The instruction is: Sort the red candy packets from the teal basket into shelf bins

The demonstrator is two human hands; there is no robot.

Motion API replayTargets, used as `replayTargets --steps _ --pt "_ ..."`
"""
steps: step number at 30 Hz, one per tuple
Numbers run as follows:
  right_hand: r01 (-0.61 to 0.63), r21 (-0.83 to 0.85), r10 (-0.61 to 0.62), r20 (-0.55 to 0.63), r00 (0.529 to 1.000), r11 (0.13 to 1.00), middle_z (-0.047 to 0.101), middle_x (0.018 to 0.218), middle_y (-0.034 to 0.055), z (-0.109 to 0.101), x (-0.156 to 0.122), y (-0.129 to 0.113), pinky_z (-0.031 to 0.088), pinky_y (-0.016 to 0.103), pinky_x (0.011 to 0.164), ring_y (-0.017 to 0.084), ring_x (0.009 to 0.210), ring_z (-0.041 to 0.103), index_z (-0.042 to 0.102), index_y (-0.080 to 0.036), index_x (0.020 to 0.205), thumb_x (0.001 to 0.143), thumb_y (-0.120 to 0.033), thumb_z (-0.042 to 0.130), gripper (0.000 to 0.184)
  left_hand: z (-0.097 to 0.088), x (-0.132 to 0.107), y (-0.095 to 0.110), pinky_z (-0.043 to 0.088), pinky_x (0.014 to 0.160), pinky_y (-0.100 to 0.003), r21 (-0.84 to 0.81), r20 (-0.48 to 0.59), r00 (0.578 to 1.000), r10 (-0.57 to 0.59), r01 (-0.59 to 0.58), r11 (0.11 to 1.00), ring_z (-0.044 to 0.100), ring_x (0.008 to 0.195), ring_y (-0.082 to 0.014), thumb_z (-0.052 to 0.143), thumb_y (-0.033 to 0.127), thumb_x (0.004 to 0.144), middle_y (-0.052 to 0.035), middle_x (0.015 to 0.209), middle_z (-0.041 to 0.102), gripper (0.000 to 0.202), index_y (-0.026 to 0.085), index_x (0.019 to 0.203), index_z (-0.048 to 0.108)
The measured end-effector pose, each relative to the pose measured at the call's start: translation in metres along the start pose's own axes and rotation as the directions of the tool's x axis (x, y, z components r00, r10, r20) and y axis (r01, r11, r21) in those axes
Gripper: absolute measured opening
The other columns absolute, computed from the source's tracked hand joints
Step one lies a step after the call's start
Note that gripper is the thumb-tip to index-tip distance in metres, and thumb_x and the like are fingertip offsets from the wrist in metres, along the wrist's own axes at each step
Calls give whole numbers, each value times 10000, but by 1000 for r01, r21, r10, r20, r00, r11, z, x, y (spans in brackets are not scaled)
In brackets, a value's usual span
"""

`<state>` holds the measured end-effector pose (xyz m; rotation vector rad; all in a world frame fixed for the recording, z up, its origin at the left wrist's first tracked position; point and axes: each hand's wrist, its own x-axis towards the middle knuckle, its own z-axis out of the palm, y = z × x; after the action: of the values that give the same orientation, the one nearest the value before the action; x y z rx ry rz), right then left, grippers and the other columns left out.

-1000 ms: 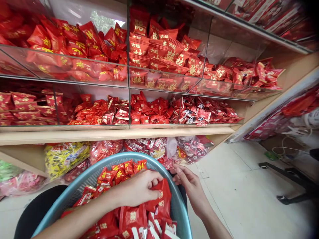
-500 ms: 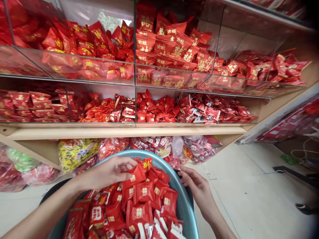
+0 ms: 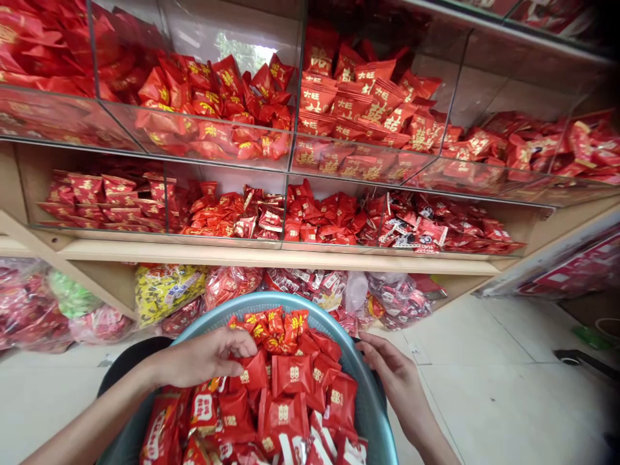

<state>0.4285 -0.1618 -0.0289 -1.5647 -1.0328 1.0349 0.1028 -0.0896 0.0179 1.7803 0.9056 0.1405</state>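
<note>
A blue-green plastic basket [image 3: 375, 413] stands in front of me, full of small red packets with gold characters. Over its left part is my left hand [image 3: 213, 355], thumb and fingers apart, the fingertips just above a red packet [image 3: 252, 372] lying on the pile. Beside the right rim, my right hand [image 3: 392, 368] has its fingers loosely bent and spread, fingertips near or touching the rim. Part of that hand's grip side is hidden. Twisted red packets [image 3: 274, 329] with yellow print lie at the basket's far side.
Ahead, a wooden shelf [image 3: 290, 255] has clear-fronted compartments of red packets [image 3: 358, 110]. Below it are plastic bags of sweets, one yellow bag [image 3: 167, 290] among them. Black shapes flank the basket. Tiled floor [image 3: 484, 387] and a black wheeled base [image 3: 588, 365] are at right.
The view has shifted, so the shelf appears further right. My left hand has let go of a red packet, which now lies on the pile. My right hand remains by the rim, fingers more spread.
</note>
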Motion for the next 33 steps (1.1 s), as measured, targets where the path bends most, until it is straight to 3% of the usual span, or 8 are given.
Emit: replayTargets --steps 6,16,21,23,25,28,30,33 --pt "-2 18 3 -6 1000 1000 719 839 50 2 2 1 524 296 691 220 774 630 700 -220 949 670 -527 687 414 8 0 -7 425 788 -283 36 -10 999 -49 50 998 573 853 -180 551 308 800 10 883 637 171 239 916 657" --pt "92 40 -93 29 995 995 701 782 61 7 9 2 516 318 653 210 689 617 698 -199 897 713 -511 661 364 19 5 -38 430 844 -282 120 -92 995 42 -30 992 572 904 -175 543 345 827 0 937 624 162 252 893 659" --pt "298 -103 -294 48 954 949 698 873 75 9 37 -22 511 293 635 196 714 628 669 -190 969 809 -467 573 334 18 6 -47 457 871 -298 104 -175 981 87 -70 992 594 959 -196 523 399 845 -13 1027 654 226 271 975 656" --pt "466 -259 -466 66 882 846 682 843 69 11 61 -45 495 283 637 187 709 617 660 -185 964 845 -417 536 289 16 4 -44 448 912 -300 126 -241 963 119 -91 988 584 1030 -205 511 402 855 -15 1090 655 238 286 1002 659" --pt "607 -410 -614 133 778 681 660 868 63 15 88 -71 481 276 653 169 700 595 638 -188 1013 877 -332 498 242 11 1 -39 434 954 -309 153 -328 935 131 -84 985 568 1091 -218 515 408 852 -13 1141 652 242 297 998 673" --pt "723 -557 -712 300 634 409 622 948 65 26 126 -107 464 278 754 177 834 583 596 -194 1076 904 -211 432 239 -1 -4 -36 431 975 -326 174 -455 880 137 -63 983 579 1100 -233 516 425 845 -14 1168 654 249 294 943 703" --pt "681 -701 -687 391 613 209 601 999 72 35 145 -123 445 282 798 193 932 553 576 -188 1075 903 -170 418 235 -14 -7 -41 450 956 -322 179 -532 833 151 -63 982 601 1069 -237 519 442 835 -22 1150 667 263 280 893 718" --pt "562 -827 -603 453 656 -9 573 1021 84 46 162 -137 434 283 769 208 953 525 564 -180 1038 887 -135 435 204 -35 -10 -60 490 900 -315 135 -667 734 125 -45 990 629 1017 -251 558 500 784 -42 1085 702 309 260 868 736"
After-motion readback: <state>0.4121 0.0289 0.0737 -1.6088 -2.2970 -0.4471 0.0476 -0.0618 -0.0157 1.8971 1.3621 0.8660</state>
